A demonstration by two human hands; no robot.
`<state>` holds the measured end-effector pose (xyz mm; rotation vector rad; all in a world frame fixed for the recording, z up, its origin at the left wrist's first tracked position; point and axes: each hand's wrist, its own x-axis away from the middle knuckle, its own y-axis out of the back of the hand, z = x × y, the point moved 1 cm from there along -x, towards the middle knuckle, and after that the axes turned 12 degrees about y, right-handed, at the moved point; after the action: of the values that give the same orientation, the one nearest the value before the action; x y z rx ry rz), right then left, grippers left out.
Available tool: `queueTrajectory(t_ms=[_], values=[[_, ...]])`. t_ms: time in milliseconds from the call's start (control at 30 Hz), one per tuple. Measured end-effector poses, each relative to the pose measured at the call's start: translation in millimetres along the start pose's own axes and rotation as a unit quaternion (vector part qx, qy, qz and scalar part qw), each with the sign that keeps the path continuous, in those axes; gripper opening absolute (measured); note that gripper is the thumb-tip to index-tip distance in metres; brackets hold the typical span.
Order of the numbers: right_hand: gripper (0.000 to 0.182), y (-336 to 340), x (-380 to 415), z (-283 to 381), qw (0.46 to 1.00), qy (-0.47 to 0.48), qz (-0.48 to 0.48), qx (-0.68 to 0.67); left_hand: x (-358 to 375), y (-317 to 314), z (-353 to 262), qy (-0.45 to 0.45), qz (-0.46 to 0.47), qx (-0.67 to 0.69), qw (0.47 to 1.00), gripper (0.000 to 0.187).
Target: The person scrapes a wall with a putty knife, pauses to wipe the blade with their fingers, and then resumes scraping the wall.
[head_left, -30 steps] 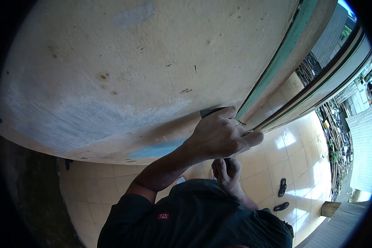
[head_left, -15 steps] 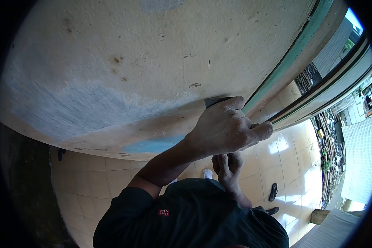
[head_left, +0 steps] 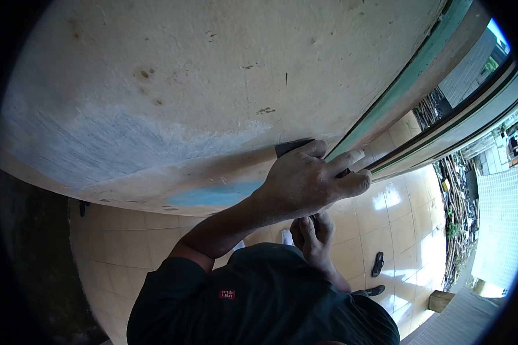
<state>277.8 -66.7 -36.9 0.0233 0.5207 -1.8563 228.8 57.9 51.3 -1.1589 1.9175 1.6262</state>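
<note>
My left hand (head_left: 305,179) is dusted with pale powder and pressed close to a cream wall (head_left: 213,86). It grips what looks like a scraper (head_left: 292,146), whose flat dark blade lies against the wall. Two of its fingers stick out to the right, and its palm side is hidden. Lower down, close to my chest, my right hand (head_left: 315,237) is curled closed with the thumb on top; whatever it holds is hidden. Left of the blade runs a whitish scuffed patch (head_left: 115,144), with a light-blue patch (head_left: 213,194) below it.
A green frame strip (head_left: 408,72) edges the wall on the right, beside a window frame (head_left: 443,138). Below spreads a shiny tiled floor (head_left: 351,253) with a pair of dark sandals (head_left: 377,264). Piled sticks (head_left: 460,213) lie outside to the right.
My left hand and the scraper have shifted a little left, and one finger now stands further apart from the others. My right hand stays curled, and the whole view has moved slightly.
</note>
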Motion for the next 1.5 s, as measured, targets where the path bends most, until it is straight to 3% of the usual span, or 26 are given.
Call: queueTrajectory(t_ms=[233, 400, 467, 533, 667, 800, 933, 1033, 1167, 1500], values=[[0.027, -9.1, -3.0, 2.5, 0.998, 0.054, 0.01, -0.013, -6.1, 17.4, -0.8, -0.059, -0.007, -0.01, 0.998, 0.023], [0.028, -11.3, -4.0, 12.1, 0.996, 0.071, 0.049, 0.034, -13.2, 22.5, -3.1, -0.075, -0.045, 0.016, 0.996, 0.018], [0.026, -7.9, -1.0, 1.2, 0.994, 0.083, 0.062, 0.035, 0.1, 16.4, 0.4, -0.052, -0.014, -0.011, 0.998, 0.02], [0.026, -9.6, 0.5, -4.8, 1.0, 0.003, 0.012, -0.022, 0.7, 15.4, 4.1, -0.051, -0.019, -0.022, 0.998, 0.02], [0.026, -6.7, -4.5, 3.0, 1.0, -0.013, 0.018, 0.003, -0.1, 8.6, 5.4, -0.06, -0.045, 0.009, 0.997, 0.017], [0.028, -9.1, 5.8, -2.1, 0.999, 0.025, 0.02, -0.025, 9.8, 6.9, 1.4, -0.046, -0.013, 0.001, 0.999, 0.017], [0.028, -12.1, -5.7, -0.2, 1.0, -0.016, -0.01, -0.015, 0.9, 8.1, 4.2, -0.058, -0.022, -0.027, 0.998, 0.018], [0.027, -15.0, -3.8, 3.9, 0.998, 0.059, 0.009, 0.016, -9.4, 16.8, -1.3, -0.063, -0.024, 0.031, 0.997, 0.02], [0.025, -11.9, 4.2, 2.1, 1.0, 0.017, 0.016, -0.008, 1.9, 15.7, -0.6, -0.047, -0.031, 0.016, 0.998, 0.02], [0.018, -12.0, 3.1, 5.6, 0.998, 0.021, 0.027, 0.045, 6.9, 13.5, 3.7, -0.045, -0.037, 0.028, 0.998, 0.018]])
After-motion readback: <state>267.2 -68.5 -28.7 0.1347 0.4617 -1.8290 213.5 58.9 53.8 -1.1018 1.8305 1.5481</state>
